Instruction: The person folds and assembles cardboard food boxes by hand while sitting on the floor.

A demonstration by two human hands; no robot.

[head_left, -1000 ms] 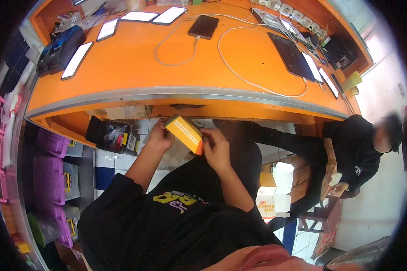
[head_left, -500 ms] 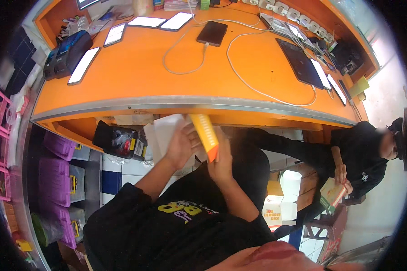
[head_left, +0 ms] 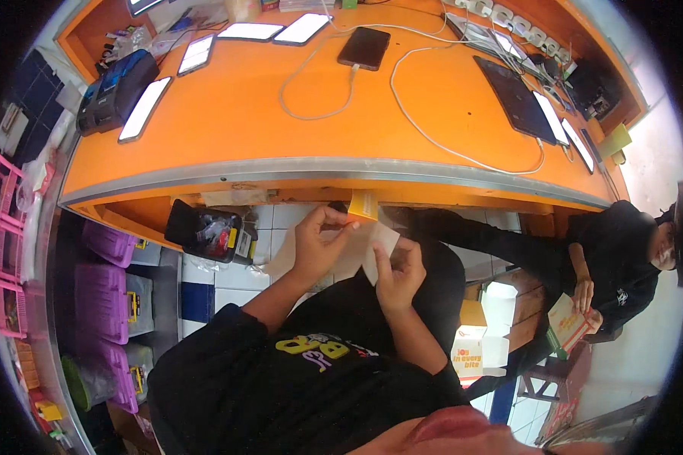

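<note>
Together, a person's two bare hands handle a partly unfolded yellow-and-white box [head_left: 363, 241] just below the front edge of an orange table [head_left: 349, 136]. The left hand [head_left: 319, 240] keeps a pinching grip on it by the yellow panel; the right hand [head_left: 401, 277] is half-curled at a white flap, its hold impossible to tell. At right, a co-worker [head_left: 615, 262] holds another box [head_left: 571, 324].

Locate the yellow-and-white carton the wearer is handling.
Head view, near centre: the carton is between the wearer's left hand and right hand, below the front of the orange counter.
</note>
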